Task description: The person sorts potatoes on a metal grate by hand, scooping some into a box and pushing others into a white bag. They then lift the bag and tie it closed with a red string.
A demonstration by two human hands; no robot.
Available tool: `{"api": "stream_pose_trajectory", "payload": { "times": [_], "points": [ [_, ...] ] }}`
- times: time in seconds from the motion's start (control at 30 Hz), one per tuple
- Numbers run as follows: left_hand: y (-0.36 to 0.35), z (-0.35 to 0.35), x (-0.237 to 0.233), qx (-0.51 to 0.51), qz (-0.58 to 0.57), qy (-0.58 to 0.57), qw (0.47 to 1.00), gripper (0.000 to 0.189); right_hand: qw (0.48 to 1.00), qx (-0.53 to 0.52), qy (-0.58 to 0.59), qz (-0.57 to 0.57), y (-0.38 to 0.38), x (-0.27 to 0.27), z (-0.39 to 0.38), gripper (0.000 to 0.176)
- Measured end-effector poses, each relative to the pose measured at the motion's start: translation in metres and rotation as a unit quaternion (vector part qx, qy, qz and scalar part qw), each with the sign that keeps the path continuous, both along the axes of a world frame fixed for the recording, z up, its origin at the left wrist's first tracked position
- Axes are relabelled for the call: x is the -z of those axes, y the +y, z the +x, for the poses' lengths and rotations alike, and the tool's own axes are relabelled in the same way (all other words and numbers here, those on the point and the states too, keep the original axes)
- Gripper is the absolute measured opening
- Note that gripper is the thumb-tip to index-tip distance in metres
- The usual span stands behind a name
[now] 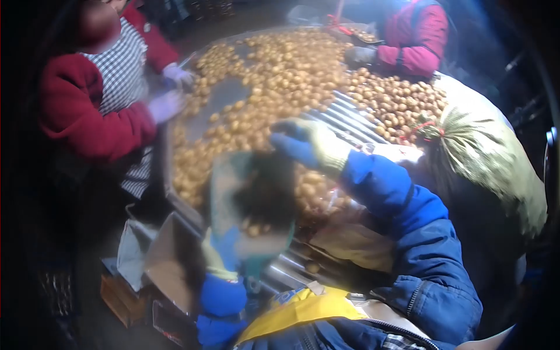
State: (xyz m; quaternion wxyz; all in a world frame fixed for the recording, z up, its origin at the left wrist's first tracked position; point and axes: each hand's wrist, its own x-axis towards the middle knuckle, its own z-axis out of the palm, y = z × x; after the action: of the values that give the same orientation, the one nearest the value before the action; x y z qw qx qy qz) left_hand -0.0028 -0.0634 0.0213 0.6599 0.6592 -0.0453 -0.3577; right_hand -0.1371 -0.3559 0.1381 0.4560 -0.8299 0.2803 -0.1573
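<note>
**Head view: gathering at the desk, most of the pile unhandled.**

The gloved right hand (309, 143) hovered over the yellow-brown pieces (280, 76) heaped on the ribbed metal desk (350, 119), fingers loosely spread, nothing seen in them. The gloved left hand (221, 254) was closed on the lower edge of a blurred container (251, 192) at the near edge of the desk, with a few pieces visible inside. Co-workers' gloved hands (166, 105) (359, 55) were at the far sides. A tied sack (490, 151) lay right, a cardboard box (166, 262) lower left. Judged early: most pieces lay loose on the desk.
</note>
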Motion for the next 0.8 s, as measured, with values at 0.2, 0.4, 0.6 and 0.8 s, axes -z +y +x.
{"api": "stream_pose_trajectory", "payload": {
  "times": [0.2, 0.4, 0.6, 0.8],
  "points": [
    [-0.002, 0.004, 0.001, -0.040, -0.113, 0.155, 0.981, 0.043, 0.928, 0.267, 0.149, -0.214, -0.122, 0.070, -0.059, 0.044],
    [0.002, 0.002, 0.017, -0.012, -0.064, 0.034, 0.997, 0.031, 0.746, 0.498, 0.271, -0.349, -0.193, 0.124, -0.173, 0.070],
    [-0.011, -0.008, -0.024, -0.026, -0.122, 0.160, 0.979, 0.041, 0.728, 0.511, 0.326, -0.320, -0.228, 0.129, -0.168, 0.085],
    [-0.005, -0.005, -0.012, 0.008, -0.010, -0.003, 1.000, 0.034, 0.818, 0.434, 0.270, -0.262, -0.246, 0.118, -0.163, 0.073]
  ]
}}
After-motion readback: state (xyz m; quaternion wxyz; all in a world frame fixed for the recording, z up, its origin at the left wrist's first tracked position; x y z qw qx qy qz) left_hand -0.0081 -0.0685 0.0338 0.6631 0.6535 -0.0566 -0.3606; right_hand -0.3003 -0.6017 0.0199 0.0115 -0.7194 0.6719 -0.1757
